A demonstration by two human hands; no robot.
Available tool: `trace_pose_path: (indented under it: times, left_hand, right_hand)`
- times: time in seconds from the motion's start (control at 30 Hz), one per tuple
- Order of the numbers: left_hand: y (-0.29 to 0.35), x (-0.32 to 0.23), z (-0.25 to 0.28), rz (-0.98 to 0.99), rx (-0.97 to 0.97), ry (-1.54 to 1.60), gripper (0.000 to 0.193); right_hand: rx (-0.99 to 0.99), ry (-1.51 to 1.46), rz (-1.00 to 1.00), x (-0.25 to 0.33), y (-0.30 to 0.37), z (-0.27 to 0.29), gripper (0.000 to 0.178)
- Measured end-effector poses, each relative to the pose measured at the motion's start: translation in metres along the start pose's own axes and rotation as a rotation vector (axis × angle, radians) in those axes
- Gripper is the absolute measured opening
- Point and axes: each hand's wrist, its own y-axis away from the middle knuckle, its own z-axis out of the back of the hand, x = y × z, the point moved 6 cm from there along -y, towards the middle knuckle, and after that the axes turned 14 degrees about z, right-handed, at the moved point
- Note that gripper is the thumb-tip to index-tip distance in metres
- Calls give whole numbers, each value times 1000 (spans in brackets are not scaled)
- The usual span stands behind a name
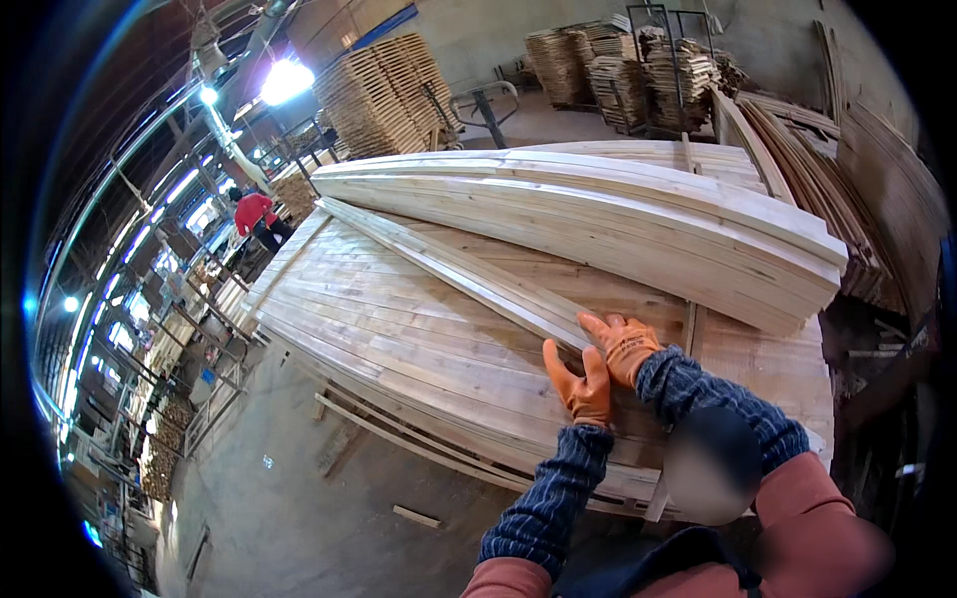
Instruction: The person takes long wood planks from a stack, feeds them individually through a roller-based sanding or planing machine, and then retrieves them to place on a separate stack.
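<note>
Both my hands wear orange work gloves, with dark blue knitted covers over the forearms. My left hand (580,385) is beside the near end of a few narrow wooden strips (469,277), its thumb and fingers spread apart. Over that same end lies my right hand (624,347), fingers stretched out and touching the strips. They run away from me to the far left across a wide layer of planks (389,329). Just beyond the strips, a thick stack of long pale boards (598,224) rests on the same layer.
Slatted wood stacks (384,90) rise at the back, with more piled wood (618,75) by the wall. Long boards (827,189) lean at the right. A person in red (255,214) bends at the far left. On the floor lies a short wood piece (417,516).
</note>
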Motion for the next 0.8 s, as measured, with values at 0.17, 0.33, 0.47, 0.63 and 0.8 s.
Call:
trace_pose_path:
  times: [0.17,0.33,0.47,0.63,0.8]
  left_hand:
    - [11,-19,11,-194,-53,-313,90]
    - [23,-64,18,-751,208,-668,88]
    - [-17,-79,32,-941,653,-938,90]
    - [-114,-80,5,-829,865,-1533,106]
    - [-162,-55,-15,-849,1023,-1779,103]
  right_hand:
    - [114,118,24,13,85,16,85]
    - [140,133,31,-25,254,30,91]
    - [182,16,-182,-65,392,62,96]
    - [284,324,-733,-106,568,84,93]
    - [22,505,-849,-159,714,93,103]
